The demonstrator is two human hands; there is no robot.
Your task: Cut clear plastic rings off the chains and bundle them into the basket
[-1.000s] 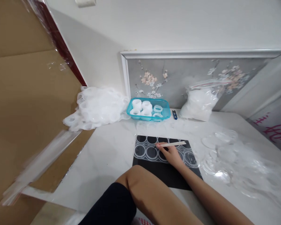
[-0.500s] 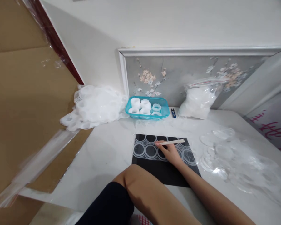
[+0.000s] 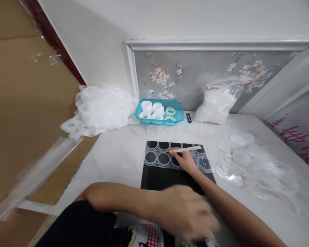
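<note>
A slim off-white stick-shaped tool [image 3: 189, 149] is pinched in my right hand [image 3: 182, 159], above a clear plastic sheet [image 3: 156, 167] with rows of white-rimmed rings. The tool's working end is mostly hidden by my fingers. Under the sheet lies a black mat [image 3: 159, 179]. My left hand [image 3: 186, 212] is blurred, low in front of the mat and close to my right forearm. Its fingers are smeared, so I cannot make out anything in them.
A blue basket [image 3: 158, 124] at the back holds stacks of white rings. Small blue thread snips [image 3: 189, 118] and a filled zip bag [image 3: 213, 103] stand beside it. Loose clear ring pieces [image 3: 257, 168] spread at right; white ring scraps [image 3: 103, 109] pile at left, near cardboard [image 3: 23, 120].
My left arm has swung round, and its hand now shows in front of the mat. My right hand still grips the tool over the rings. The view has shifted slightly.
</note>
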